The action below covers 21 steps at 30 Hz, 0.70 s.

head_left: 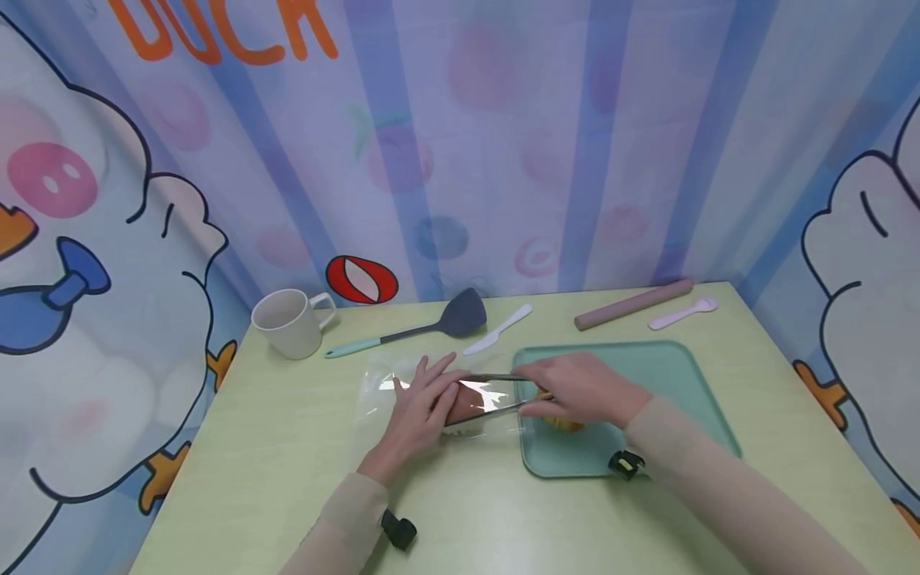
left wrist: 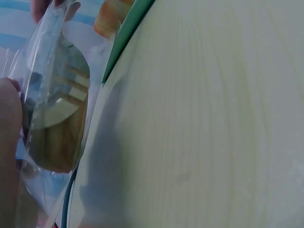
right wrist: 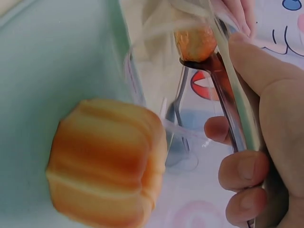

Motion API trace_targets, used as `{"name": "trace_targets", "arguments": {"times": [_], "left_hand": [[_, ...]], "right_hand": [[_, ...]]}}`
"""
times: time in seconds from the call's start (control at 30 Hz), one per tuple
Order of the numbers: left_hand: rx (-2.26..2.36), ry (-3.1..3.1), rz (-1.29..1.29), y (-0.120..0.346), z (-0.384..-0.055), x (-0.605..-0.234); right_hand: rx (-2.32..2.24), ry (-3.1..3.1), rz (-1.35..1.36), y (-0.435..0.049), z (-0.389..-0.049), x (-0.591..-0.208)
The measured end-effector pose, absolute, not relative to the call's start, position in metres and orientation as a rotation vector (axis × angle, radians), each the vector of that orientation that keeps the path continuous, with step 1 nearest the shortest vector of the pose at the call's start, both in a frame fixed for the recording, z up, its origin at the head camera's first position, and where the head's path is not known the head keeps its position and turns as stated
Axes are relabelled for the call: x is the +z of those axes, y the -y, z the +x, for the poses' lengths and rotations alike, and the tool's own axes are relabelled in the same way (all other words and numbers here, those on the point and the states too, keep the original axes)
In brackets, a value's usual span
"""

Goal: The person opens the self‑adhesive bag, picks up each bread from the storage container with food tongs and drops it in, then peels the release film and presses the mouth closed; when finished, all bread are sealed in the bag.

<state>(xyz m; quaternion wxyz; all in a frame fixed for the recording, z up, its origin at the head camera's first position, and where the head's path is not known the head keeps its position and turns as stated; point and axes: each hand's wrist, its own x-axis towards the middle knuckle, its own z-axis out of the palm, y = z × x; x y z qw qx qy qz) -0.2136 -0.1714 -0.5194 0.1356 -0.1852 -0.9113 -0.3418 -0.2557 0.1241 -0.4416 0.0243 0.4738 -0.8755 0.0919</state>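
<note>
Inside the clear bag — bread between tongs in the right hand

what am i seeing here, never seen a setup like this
There's no robot: a person, bare hands, wears cameras. The wide picture comes from the head, the others from each wrist. The right hand holds silver metal tongs around a brown bread piece inside a clear plastic bag; the left hand touches the bag. On the pale yellow table are a flat green tray with a golden bread roll, a white mug, long dark spatula, pale lilac knife and spoon, and a mauve rod.
</note>
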Motion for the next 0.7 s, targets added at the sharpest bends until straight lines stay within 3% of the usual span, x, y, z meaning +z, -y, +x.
{"name": "trace_targets", "arguments": {"times": [0.7], "left_hand": [[-0.975, 2.637, -0.505, 0.167, -0.211, -0.515]], "right_hand": [[0.373, 2.766, 1.36, -0.089, -0.245, -0.454]]}}
